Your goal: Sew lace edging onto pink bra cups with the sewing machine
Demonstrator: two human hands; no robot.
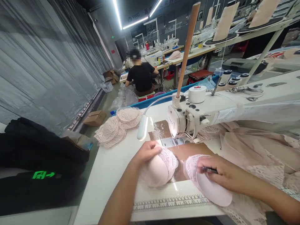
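Foam cup (154, 173), moulded, pale pink, edged in white lace, sits at the near side of the smooth white worktop (110, 178), left of a matching lace-edged cup (212, 189). Both lie nearer than the metal needle plate of a white sewing machine (177, 120). Left hand (148, 153) grasps the left cup, thumb over the lace, other fingers partly hidden. Right hand (217, 170): fingers closed round a slim dark tool (209, 170), resting against the right cup; cannot tell how firmly they hold the cup itself. Pale pink lace-patterned pieces (112, 129) lie overlapped at far left. Step in hand, judged: checking or trimming lace edges. Next move calls for steady support, lace flat, tool tip controlled.
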